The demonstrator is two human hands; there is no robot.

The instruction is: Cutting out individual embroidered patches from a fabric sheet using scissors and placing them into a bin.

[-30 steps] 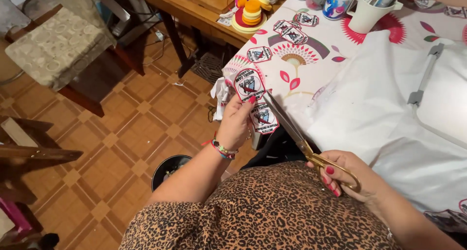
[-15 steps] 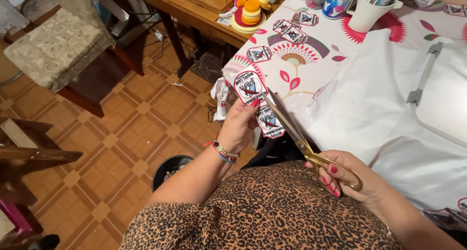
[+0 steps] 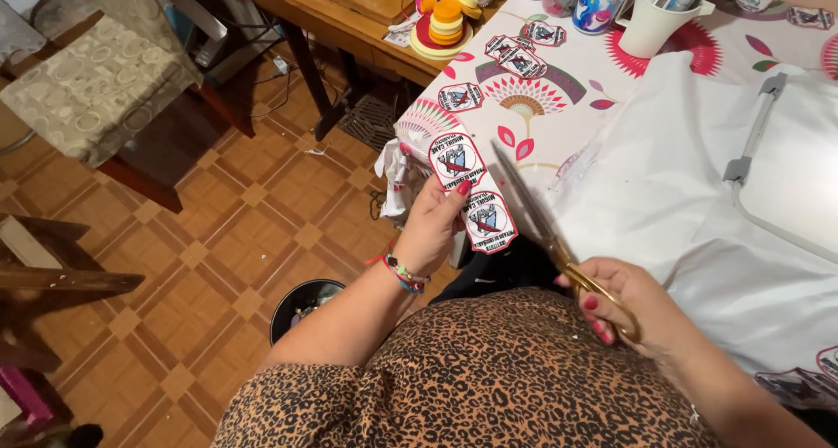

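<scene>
Left hand (image 3: 434,225) raised just off the bench (image 3: 559,108) edge, fingers pinched on a strip of shield-shaped patches (image 3: 471,191), one patch above the thumb and one hanging below. Right hand (image 3: 642,313) low by the lap, fingers threaded through the gold handles of the scissors (image 3: 550,230), closed on them; long blades pointing up toward the strip, tips just beside the lower patch, apparently a little apart though hard to tell.

To cut well, probably best:
- Keep the strip taut and flat between thumb and forefinger, clear of the blade path.
- Feed the backing deep into the blades, near the pivot, and follow the patch border closely.
- Turn the strip, not the scissors, around the curves.

More finished patches lying on the flowered bench cover, white cloth (image 3: 681,204) spread to the right, a dark bin (image 3: 301,304) on the tiled floor below.
</scene>
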